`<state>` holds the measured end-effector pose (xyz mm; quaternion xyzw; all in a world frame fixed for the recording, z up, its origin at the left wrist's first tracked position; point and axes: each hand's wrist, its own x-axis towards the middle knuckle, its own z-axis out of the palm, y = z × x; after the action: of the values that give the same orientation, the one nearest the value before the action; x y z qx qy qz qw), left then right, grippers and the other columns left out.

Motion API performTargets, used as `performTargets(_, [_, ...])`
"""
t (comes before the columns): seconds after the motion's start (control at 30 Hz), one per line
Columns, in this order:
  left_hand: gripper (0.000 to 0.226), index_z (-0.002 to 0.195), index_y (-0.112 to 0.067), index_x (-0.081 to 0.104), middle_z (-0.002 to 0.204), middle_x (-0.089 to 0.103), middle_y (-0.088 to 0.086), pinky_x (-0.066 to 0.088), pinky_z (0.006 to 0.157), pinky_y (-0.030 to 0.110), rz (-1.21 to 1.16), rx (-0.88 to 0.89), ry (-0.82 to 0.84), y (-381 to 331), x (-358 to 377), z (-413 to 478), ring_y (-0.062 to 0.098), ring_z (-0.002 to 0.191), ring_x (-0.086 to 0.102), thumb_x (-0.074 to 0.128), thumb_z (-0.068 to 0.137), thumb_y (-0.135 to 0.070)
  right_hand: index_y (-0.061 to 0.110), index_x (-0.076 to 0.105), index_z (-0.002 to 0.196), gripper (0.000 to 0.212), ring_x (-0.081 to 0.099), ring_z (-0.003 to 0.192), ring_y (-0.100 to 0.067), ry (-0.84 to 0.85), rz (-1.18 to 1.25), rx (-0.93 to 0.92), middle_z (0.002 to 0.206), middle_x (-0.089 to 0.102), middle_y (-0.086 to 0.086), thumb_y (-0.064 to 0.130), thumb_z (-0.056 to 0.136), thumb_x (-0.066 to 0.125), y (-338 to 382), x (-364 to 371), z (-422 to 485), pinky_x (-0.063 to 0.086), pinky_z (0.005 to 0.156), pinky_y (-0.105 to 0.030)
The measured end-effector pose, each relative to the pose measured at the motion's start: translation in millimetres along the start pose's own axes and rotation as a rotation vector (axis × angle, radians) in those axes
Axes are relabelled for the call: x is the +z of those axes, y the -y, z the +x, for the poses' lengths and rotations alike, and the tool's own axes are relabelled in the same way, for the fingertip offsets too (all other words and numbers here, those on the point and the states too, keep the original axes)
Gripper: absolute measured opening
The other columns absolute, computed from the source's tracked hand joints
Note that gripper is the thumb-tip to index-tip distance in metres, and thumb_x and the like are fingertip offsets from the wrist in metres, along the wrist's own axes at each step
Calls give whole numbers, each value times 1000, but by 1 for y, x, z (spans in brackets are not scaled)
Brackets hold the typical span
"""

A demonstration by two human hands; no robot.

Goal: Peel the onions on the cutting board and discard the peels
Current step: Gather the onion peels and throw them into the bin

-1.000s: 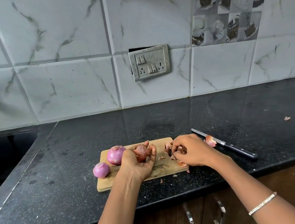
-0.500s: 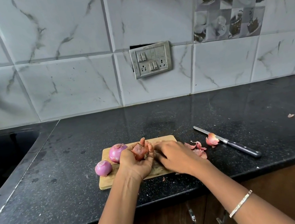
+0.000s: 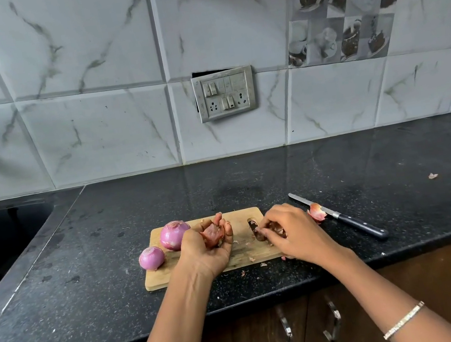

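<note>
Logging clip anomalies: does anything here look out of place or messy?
Slightly. A peel lies off the cutting board against the knife, a scrap sits far right on the counter, and the wall switch plate hangs askew over a dark gap.

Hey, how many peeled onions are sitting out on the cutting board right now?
2. The larger onion sits at the cutting board's far left corner; the smaller onion rests at its left edge. The left hand cups peels and may hide more.

Single head view looks forward and down over the countertop
</note>
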<state>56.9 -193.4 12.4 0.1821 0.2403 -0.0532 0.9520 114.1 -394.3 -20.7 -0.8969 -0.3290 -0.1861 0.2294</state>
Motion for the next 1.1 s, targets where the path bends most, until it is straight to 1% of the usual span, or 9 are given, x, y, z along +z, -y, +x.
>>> performTargets(0.1, [42, 75, 7, 69, 64, 62, 13, 56, 42, 29, 13, -32, 5, 6, 2, -3, 20, 68, 55, 41, 101, -11, 22, 65, 104, 7, 57, 100, -9, -1, 40, 49, 101, 60, 15, 24, 98, 61, 0, 0, 4, 38, 80, -25])
performTargets(0.23, [39, 79, 6, 67, 60, 63, 15, 58, 45, 31, 66, -49, 21, 16, 11, -13, 22, 69, 56, 41, 101, -11, 22, 55, 139, 39, 46, 132, -11, 206, 14, 25, 140, 56, 7, 40, 106, 43, 9, 9, 1, 40, 110, -36])
performTargets(0.33, [39, 79, 5, 66, 58, 65, 15, 58, 47, 32, 101, -51, 19, 19, 14, -16, 23, 70, 57, 42, 102, -12, 20, 62, 128, 51, 51, 121, -14, 172, -43, -39, 126, 63, 5, 53, 99, 36, 10, 14, -5, 46, 100, -35])
performTargets(0.47, [39, 81, 6, 67, 59, 66, 15, 58, 48, 34, 101, -48, -4, 21, 12, -13, 23, 72, 58, 41, 103, -13, 16, 66, 105, 16, 54, 100, -14, 24, -51, -104, 103, 67, 5, 28, 100, 56, 1, 13, -9, 35, 79, -24])
performTargets(0.7, [41, 86, 5, 68, 68, 66, 18, 59, 49, 35, 85, -56, -12, 21, 10, -12, 25, 73, 58, 40, 105, -18, 18, 69, 94, 10, 54, 93, -14, -154, -237, -77, 97, 63, 7, 26, 95, 63, -13, 5, -16, 49, 83, -37])
performTargets(0.8, [40, 89, 5, 68, 79, 63, 18, 59, 49, 37, 69, -69, -4, 20, 9, -11, 25, 75, 58, 40, 105, -20, 17, 69, 104, 32, 54, 106, -16, -178, -207, 74, 107, 65, 4, 44, 98, 53, -23, -5, -16, 47, 96, -36])
performTargets(0.93, [42, 90, 5, 68, 78, 63, 17, 59, 49, 38, 69, -74, 0, 21, 10, -8, 25, 75, 59, 39, 106, -21, 19, 51, 146, 76, 41, 139, -23, 51, -113, 246, 144, 53, -1, 72, 94, 31, -27, -9, -13, 33, 114, -40])
performTargets(1.0, [45, 89, 6, 69, 77, 64, 18, 60, 48, 37, 69, -71, -1, 20, 9, -7, 25, 76, 59, 38, 107, -22, 23, 41, 153, 86, 37, 142, -22, 169, -99, 264, 150, 47, 0, 79, 90, 22, -27, -5, -12, 29, 116, -42])
performTargets(1.1, [49, 90, 6, 69, 82, 64, 20, 60, 47, 36, 66, -72, -5, 19, 8, -3, 26, 77, 60, 37, 108, -26, 23, 48, 147, 80, 44, 135, -23, 208, -157, 235, 144, 52, -1, 76, 94, 19, -27, 3, -11, 37, 111, -41])
